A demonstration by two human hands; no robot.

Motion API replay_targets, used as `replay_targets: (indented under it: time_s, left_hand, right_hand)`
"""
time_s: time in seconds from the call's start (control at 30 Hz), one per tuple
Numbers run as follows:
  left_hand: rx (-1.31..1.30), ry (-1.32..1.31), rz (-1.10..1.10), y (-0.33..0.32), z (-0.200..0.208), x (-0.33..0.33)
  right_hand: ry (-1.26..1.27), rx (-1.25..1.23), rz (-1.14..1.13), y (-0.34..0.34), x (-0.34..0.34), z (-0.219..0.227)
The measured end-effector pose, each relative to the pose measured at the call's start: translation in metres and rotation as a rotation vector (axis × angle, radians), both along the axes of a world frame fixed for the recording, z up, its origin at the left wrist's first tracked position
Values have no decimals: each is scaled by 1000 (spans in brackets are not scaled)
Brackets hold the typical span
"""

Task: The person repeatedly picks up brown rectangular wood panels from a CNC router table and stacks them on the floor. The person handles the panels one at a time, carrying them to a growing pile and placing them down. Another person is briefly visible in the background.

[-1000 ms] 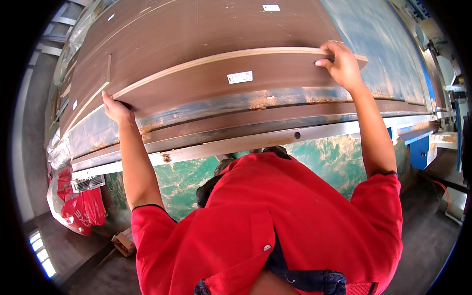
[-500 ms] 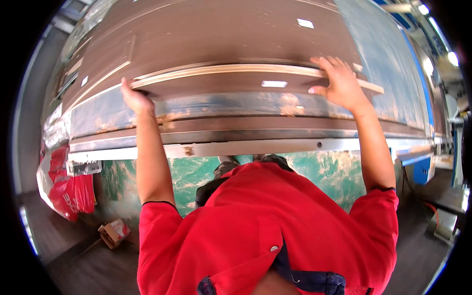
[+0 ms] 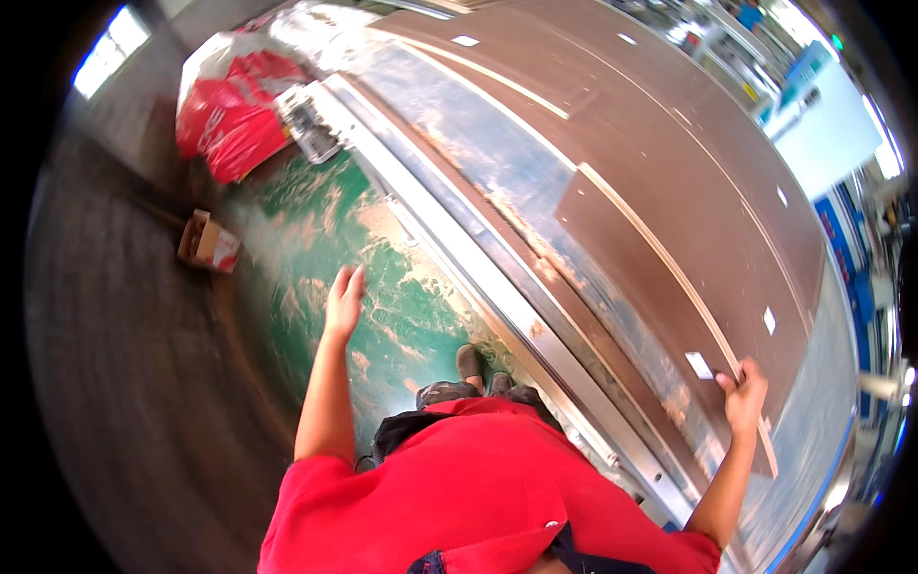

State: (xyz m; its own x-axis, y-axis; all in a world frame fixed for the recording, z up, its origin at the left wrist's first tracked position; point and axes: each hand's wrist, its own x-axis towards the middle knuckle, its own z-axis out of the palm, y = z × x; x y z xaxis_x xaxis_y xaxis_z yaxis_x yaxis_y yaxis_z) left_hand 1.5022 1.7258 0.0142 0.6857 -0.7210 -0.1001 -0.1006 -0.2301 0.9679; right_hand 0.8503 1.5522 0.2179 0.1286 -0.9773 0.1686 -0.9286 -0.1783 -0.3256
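My left hand [image 3: 346, 301] is off the table, over the green floor, with its fingers stretched out and nothing in them. At the right, my right hand [image 3: 746, 397] grips the pale edge of a narrow brown board [image 3: 631, 263] near its end, thumb on the near side. This board lies slanting on the table, with a white label [image 3: 699, 364] close to my right thumb. Beyond it spreads a large brown panel [image 3: 688, 182], which bears several small white labels.
A long metal rail [image 3: 488, 292] edges the sawdust-strewn table [image 3: 459, 115]. On the left are a red and white plastic bag [image 3: 249, 105] and an open cardboard box [image 3: 207, 244] on the floor. Sawdust streaks the green floor [image 3: 287, 210]. Machinery [image 3: 813, 124] stands at the far right.
My left hand has let go of the narrow board's left end and swung away from the table. My right hand stays at the board's right end, its fingers now closed on it. The view has turned left.
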Motion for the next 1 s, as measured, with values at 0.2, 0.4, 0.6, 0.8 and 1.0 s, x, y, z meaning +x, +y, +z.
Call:
replay_targets:
  time_s: [0.2,0.4,0.6,0.8,1.0]
  left_hand:
    - [640,189,420,271,-141,52]
    - [873,743,437,374,-235,62]
    - [736,642,379,375,-244,208]
    - [370,454,490,316,-193,451]
    - [140,347,345,152,-44,632]
  right_hand:
    - [-150,-32,108,-28,60,31]
    - [-169,-98,176,-55,221,73]
    - [-118,-178,207,-61,430,99]
    - [-106,-244,227,-42,640,116]
    - [-238,-208,228,-43,802,121]
